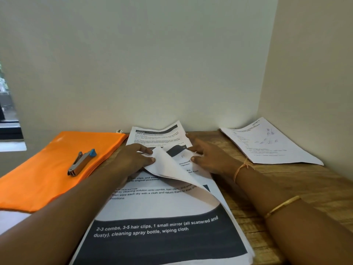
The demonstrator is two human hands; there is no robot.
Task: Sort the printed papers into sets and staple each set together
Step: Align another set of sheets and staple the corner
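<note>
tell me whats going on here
A person works at a wooden table. The left hand pinches a corner of the top white sheet, curling it off the stack of printed pages, while the right hand rests on that stack. A grey metal stapler lies on an orange zip pouch; another paper set sits far right.

Centre: paper stack [162,207] on the table [286,184], nearest the person.
Behind it: printed sheet [156,136], against the wall [152,73].
Left: folder [47,169], with the stapler [81,163] on top.
Right, far corner: loose sheets [267,144].
</note>
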